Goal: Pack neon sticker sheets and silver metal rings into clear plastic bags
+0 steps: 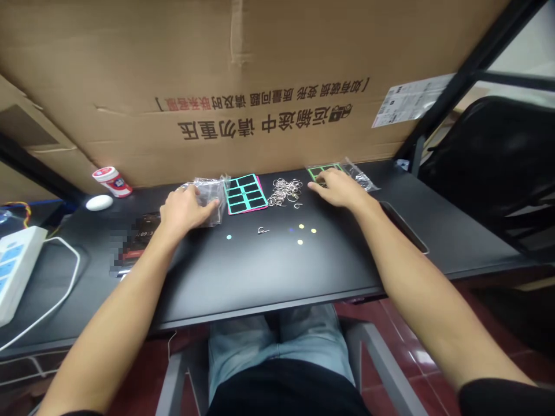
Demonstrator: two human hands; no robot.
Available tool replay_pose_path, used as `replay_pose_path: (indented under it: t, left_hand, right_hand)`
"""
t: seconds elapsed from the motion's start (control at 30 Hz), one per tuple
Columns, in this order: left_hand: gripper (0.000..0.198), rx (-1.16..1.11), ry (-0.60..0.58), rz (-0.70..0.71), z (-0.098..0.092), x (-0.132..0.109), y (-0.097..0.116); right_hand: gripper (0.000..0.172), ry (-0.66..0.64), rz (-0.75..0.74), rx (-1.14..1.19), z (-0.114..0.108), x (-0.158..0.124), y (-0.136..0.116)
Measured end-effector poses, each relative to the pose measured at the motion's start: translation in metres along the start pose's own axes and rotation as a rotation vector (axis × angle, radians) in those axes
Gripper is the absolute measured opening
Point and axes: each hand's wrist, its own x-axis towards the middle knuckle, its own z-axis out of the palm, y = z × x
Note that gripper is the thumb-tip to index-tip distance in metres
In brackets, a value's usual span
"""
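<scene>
My left hand rests on a stack of clear plastic bags, thumb spread away from the fingers. Toward the right, my right hand lies over a green-bordered sheet, its fingers apart; a clear plastic bag is beside and partly under it. Between the hands are black label sheets with a teal border, a pink edge showing beneath. Next to them sits a heap of metal key rings. One ring lies just apart from the heap, and another nearer me.
Several small round dots, such as a teal one and a yellow one, lie on the black table. A red-and-white canister, white oval object and power strip are left. A phone lies by my right forearm. Cardboard stands behind.
</scene>
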Motion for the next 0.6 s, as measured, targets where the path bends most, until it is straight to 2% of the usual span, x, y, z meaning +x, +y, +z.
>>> replay_pose_path:
  t: [0.13,0.33,0.4,0.5,0.6]
  left_hand:
    - [0.086,0.028,-0.017,0.011,0.001,-0.003,0.003]
    - [0.064,0.035,-0.008,0.023,0.002,-0.006,0.009]
    - [0.061,0.035,-0.008,0.031,0.002,-0.008,0.011]
    - [0.065,0.037,-0.018,0.049,0.002,-0.011,0.014]
    - [0.068,0.034,-0.016,0.066,0.003,-0.013,0.016]
  right_hand:
    - [0.041,0.091,-0.050,0.033,-0.003,0.000,-0.012]
    - [0.032,0.164,-0.186,0.148,-0.004,-0.010,-0.048]
    - [0.030,0.136,-0.248,0.197,-0.003,-0.015,-0.067]
    - [0.029,0.024,-0.308,0.215,-0.003,-0.016,-0.102]
    - [0.034,-0.068,-0.288,0.178,-0.006,-0.006,-0.136]
